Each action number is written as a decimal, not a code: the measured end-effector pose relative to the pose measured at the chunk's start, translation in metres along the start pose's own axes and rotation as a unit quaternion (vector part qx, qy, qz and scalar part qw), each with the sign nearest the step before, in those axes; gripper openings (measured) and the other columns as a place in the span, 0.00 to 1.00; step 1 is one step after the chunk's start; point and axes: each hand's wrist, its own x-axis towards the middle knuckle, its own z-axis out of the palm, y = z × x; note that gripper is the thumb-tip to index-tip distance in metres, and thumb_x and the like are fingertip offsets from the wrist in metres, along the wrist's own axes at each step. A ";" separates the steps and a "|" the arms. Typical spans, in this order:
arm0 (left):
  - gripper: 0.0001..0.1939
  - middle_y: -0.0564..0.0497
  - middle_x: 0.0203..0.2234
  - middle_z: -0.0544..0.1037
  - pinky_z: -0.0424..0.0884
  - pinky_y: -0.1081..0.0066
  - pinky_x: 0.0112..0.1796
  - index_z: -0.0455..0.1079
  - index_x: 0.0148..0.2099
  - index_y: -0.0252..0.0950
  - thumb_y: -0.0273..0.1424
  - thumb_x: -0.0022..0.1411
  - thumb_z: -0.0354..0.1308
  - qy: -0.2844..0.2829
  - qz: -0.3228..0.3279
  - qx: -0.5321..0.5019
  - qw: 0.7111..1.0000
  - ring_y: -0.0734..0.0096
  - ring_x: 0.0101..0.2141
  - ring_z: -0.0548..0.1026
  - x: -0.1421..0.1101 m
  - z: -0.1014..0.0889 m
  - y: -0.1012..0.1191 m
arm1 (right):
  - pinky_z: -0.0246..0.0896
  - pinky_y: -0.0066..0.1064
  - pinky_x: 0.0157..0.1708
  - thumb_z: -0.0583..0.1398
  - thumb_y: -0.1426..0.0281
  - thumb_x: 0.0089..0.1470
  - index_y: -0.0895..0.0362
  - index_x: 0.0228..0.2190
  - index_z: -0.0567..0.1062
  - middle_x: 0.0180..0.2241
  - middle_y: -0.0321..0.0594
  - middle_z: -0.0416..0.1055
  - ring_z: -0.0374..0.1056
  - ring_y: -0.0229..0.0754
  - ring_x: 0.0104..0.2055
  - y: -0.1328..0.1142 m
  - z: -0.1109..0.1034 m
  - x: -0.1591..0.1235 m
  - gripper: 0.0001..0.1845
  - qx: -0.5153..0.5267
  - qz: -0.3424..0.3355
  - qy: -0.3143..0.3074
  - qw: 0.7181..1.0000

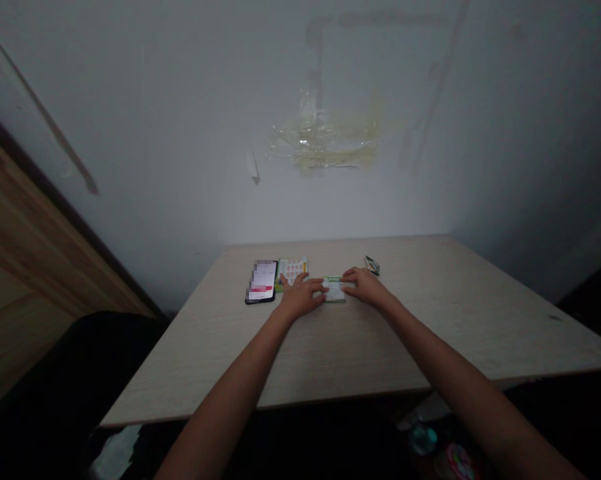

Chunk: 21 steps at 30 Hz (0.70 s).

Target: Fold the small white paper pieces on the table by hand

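Note:
A small white-and-green paper piece (335,291), perhaps a folded leaflet or booklet, lies on the table between my hands. My left hand (300,298) rests at its left side with fingers stretched and spread, the fingertips touching its edge. From the right, my right hand (366,287) reaches its other edge, thumb and fingers apart and lightly curved. Partly under my left fingers is a printed white-and-green sheet (293,267) with rows of small pictures. Just behind my right hand stands a small folded green card or packet (373,265), tilted.
A phone (263,281) with a lit, partly blurred screen lies left of the printed sheet. The pale wooden table (220,347) meets a wall (190,153) with peeling clear tape (325,143). Wooden boards (20,267) stand at left. Dim objects (445,453) lie below the front edge.

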 end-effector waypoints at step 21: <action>0.13 0.63 0.60 0.70 0.27 0.21 0.53 0.73 0.50 0.64 0.47 0.66 0.51 0.010 0.004 -0.024 1.000 0.45 0.65 0.54 0.008 0.004 -0.012 | 0.50 0.47 0.63 0.67 0.57 0.47 0.52 0.55 0.73 0.58 0.48 0.64 0.59 0.54 0.60 0.018 0.000 -0.005 0.34 0.039 -0.027 -0.072 0.996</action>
